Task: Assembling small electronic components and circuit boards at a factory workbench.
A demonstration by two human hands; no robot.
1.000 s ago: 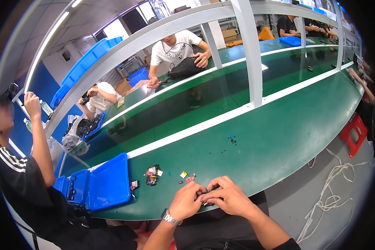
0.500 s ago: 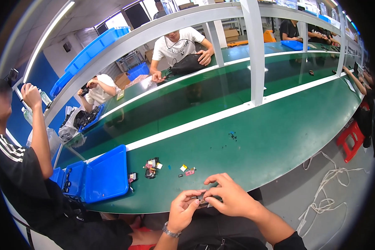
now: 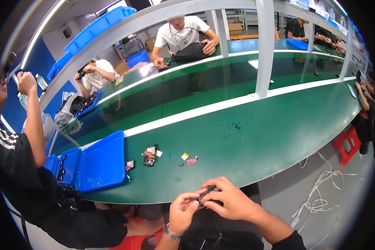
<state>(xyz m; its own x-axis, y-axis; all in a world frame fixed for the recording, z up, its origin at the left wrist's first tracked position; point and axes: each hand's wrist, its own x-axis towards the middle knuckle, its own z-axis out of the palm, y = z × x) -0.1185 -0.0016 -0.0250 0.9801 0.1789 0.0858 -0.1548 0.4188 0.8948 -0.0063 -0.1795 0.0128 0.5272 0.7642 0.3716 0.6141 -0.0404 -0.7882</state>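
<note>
A small dark part (image 3: 202, 196) sits pinched between the fingertips of both hands, just off the near edge of the green table (image 3: 279, 137) and above the person's lap; its shape is too small to make out. The left hand (image 3: 182, 210), with a watch on its wrist, grips the part from the left with thumb and fingers curled in, and the right hand (image 3: 227, 199) closes over it from the right and above, fingers bent around it. On the table just beyond the hands lie a few loose bits: a small pink piece (image 3: 191, 161), a yellow-and-white scrap (image 3: 184, 156), and, further to the left, a little heap of dark and pink parts (image 3: 150, 152). Left of the heap stands a blue bin (image 3: 102, 164) lying flat on the table edge, with another blue tray (image 3: 66, 166) beside it. A scatter of tiny dark pieces (image 3: 236, 126) lies farther out on the table. At the far left stands a person in a black shirt with striped sleeves (image 3: 12, 166), one arm raised. Across the table, other people sit bent over their own work.
</note>
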